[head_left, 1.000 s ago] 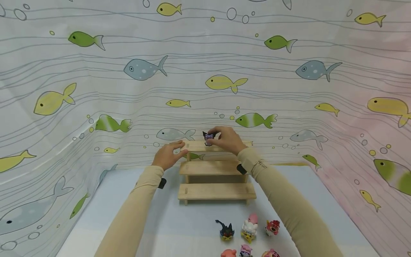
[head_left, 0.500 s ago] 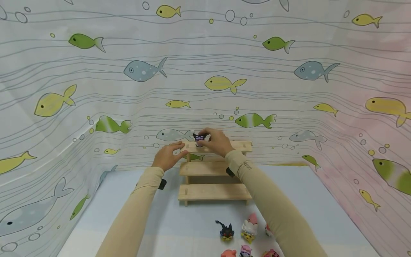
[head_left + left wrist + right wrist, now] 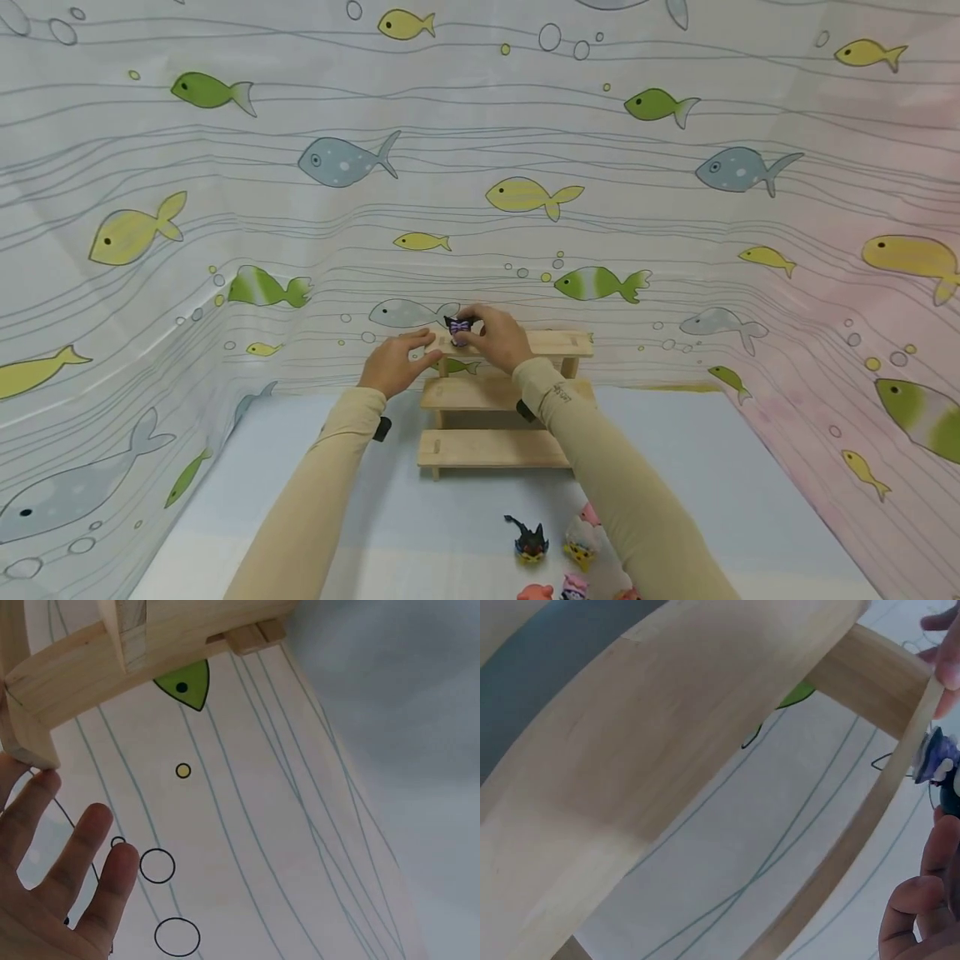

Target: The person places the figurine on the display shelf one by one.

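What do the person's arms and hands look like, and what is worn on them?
Both arms are covered by long, close-fitting beige sleeves that end at the wrists. The right sleeve has a small dark printed marking near its cuff; the left sleeve shows none. A small black device sits under each wrist. The left hand and right hand are bare, with no gloves; no rings or watch are visible.
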{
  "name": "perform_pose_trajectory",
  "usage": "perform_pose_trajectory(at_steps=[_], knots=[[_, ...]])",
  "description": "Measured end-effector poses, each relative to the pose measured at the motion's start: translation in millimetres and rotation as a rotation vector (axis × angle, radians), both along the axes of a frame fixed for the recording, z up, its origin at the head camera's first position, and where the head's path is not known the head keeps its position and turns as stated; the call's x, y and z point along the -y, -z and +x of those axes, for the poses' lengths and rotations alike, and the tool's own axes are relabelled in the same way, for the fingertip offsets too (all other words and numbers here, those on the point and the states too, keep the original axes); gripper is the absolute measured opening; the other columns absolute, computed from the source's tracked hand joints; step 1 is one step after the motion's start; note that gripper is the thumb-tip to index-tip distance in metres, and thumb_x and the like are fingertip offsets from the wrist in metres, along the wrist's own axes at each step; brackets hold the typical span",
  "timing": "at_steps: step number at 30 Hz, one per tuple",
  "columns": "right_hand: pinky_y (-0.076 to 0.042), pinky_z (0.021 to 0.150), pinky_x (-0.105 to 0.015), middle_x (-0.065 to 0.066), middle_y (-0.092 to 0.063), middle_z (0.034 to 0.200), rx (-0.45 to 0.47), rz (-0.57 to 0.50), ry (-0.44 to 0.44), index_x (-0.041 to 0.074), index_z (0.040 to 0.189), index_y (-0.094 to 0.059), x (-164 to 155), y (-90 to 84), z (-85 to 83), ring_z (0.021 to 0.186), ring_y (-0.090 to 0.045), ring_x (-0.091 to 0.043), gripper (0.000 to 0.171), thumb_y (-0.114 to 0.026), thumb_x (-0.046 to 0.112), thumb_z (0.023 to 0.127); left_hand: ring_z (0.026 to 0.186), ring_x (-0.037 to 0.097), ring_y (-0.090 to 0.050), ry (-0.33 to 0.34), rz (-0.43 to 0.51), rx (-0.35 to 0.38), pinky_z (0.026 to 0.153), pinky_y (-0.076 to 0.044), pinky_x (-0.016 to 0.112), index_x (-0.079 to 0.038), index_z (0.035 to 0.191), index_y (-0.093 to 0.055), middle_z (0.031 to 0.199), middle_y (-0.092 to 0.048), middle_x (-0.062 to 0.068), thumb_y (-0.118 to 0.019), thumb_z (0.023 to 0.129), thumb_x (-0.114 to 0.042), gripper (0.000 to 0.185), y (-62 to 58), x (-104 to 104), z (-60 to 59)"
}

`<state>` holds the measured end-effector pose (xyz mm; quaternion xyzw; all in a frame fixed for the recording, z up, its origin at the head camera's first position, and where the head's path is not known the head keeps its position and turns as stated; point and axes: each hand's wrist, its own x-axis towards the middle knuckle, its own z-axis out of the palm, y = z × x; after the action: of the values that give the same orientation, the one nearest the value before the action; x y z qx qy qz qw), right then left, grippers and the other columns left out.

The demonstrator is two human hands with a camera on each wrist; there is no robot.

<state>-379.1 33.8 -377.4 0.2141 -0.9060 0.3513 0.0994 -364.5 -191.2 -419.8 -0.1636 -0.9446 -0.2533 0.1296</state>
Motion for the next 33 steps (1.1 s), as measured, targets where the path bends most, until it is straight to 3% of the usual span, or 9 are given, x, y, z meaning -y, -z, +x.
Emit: perform_pose_trajectory(at_steps=[10, 20, 33], knots=[[-0.051, 0.067, -0.033, 0.002, -0.069, 0.12, 0.001, -0.02, -0.013, 0.022, 0.133, -0.064, -1.2, 10.7, -3.5, 0.084, -0.062, -0.014, 0.04, -0.072, 0.035, 0.096, 0.132, 0.032, -0.055, -0.009, -0.01, 0.019, 0.099, -0.048, 0.052, -0.018, 0.141, -0.062, 0.15, -0.053, 0.0, -0.062, 0.098, -0.054, 0.056, 1.3, 0.3, 0.4], [-0.053, 0.073, -0.037, 0.001, -0.068, 0.122, 0.009, -0.078, -0.019, 0.023, 0.135, -0.063, -2.5, 13.3, -2.9, 0.09, -0.064, -0.018, 0.04, -0.071, 0.034, 0.097, 0.133, 0.035, -0.053, 0.009, 0.01, -0.001, 0.1, -0.047, 0.054, -0.015, 0.141, -0.063, 0.149, -0.054, 0.004, -0.065, 0.098, -0.047, 0.054, -1.2, 0.2, -1.2], [-0.053, 0.067, -0.035, -0.008, -0.059, 0.139, 0.01, -0.053, -0.029, 0.022, 0.151, -0.047, -4.2, 9.0, -1.8, 0.088, -0.064, -0.016, 0.062, -0.072, 0.034, 0.096, 0.133, 0.034, -0.053, 0.002, -0.01, 0.001, 0.099, -0.048, 0.054, -0.017, 0.142, -0.062, 0.15, -0.053, 0.002, -0.064, 0.098, -0.049, 0.054, 0.0, 1.4, -3.2]])
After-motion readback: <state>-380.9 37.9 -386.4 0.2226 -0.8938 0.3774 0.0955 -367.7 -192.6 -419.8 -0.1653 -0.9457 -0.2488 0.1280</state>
